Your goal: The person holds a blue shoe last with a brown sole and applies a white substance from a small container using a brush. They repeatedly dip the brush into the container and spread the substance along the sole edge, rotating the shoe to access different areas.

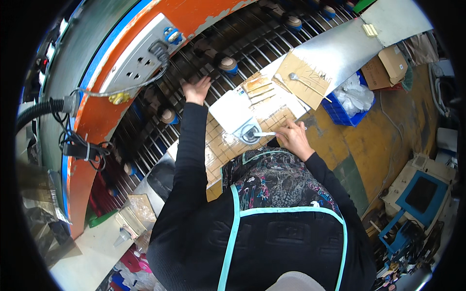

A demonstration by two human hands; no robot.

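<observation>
My left hand reaches over the metal roller rack, its fingers spread and nothing in them. Nearest to it is a dark shoe with a pale toe and blue sole edge; a similar shoe lies nearer to me. My right hand pinches the white handle of a brush. The brush's far end sits in a small container with grey contents, whose details I cannot make out. Beside that container lies a white flat sheet or lid on the tape-covered cardboard.
On brown cardboard at the right lie thin sticks or brushes. Past the bench edge stands a blue crate with white wrapping. An orange frame with a socket strip and hanging cables borders the rollers at left.
</observation>
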